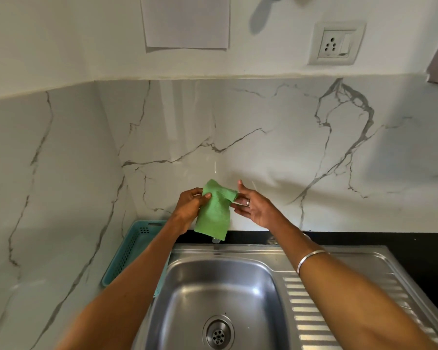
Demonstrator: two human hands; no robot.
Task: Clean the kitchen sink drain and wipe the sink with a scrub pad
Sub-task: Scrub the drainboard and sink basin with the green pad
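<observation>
Left hand (190, 205) pinches the scrub pad (215, 210) above the sink (213, 281), right hand (258, 210) touching its corner with straight fingers; wiping looks unstarted, so next lower it to the drain (218, 334).

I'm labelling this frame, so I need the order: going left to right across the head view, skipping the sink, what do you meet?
teal basket → left hand → green scrub pad → right hand → wall socket
</observation>
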